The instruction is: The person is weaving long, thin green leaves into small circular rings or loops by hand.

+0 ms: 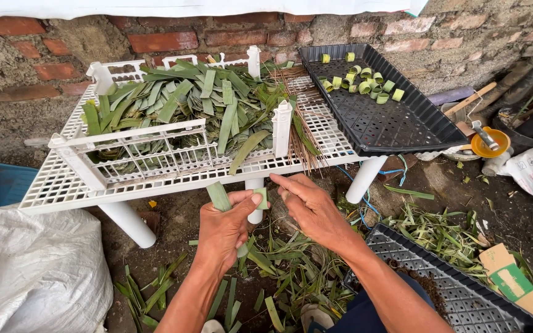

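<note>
1. The left hand (223, 228) grips a green leaf strip (218, 196), its end bent into a small loop at the thumb; this seems the rolling step
2. The right hand (313, 206), fingers narrow and pinched, touches the loop at 3 o'clock; next it probably needs a fine pin to fasten it
3. Finished leaf rings (365, 83) lie in the black tray (402, 123) at 1 o'clock
4. A white rack (174, 176) with cut leaves (186, 102) stands at 12 o'clock; nothing blocks the hands

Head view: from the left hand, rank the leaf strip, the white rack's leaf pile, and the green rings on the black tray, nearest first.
1. leaf strip, pinched in the left hand.
2. leaf pile, ahead in the white rack.
3. green rings, far right on the black tray.
</note>
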